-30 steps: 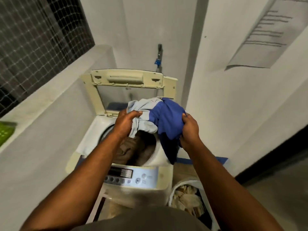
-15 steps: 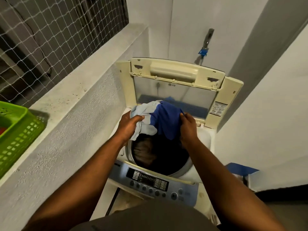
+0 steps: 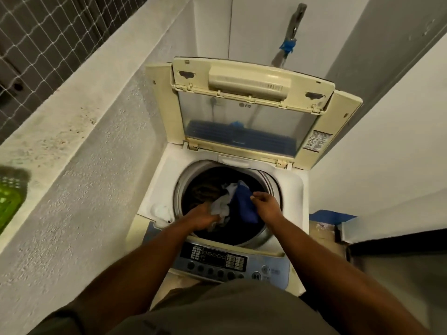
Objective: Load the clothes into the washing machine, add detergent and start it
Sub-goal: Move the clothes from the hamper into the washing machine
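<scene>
A cream top-loading washing machine [image 3: 294, 189] stands below me with its lid [image 3: 249, 81] raised against the wall. A light-blue and dark-blue garment [image 3: 242, 201] hangs down inside the dark drum [image 3: 179, 189]. My left hand [image 3: 204, 217] is inside the drum opening and grips the garment's pale part. My right hand [image 3: 267, 205] is over the drum's right side, its fingertips pinching the dark-blue part. Darker clothes lie deep in the drum, barely visible. The control panel [image 3: 217, 259] runs along the machine's near edge.
A rough concrete ledge [image 3: 79, 131] runs along the left, with a green plastic basket [image 3: 9, 199] on it and netting behind. A wall tap [image 3: 291, 32] with blue tape is above the lid. White walls close in on the right.
Both hands have lowered the garment from above the opening down into the drum. My view has tipped down over the machine.
</scene>
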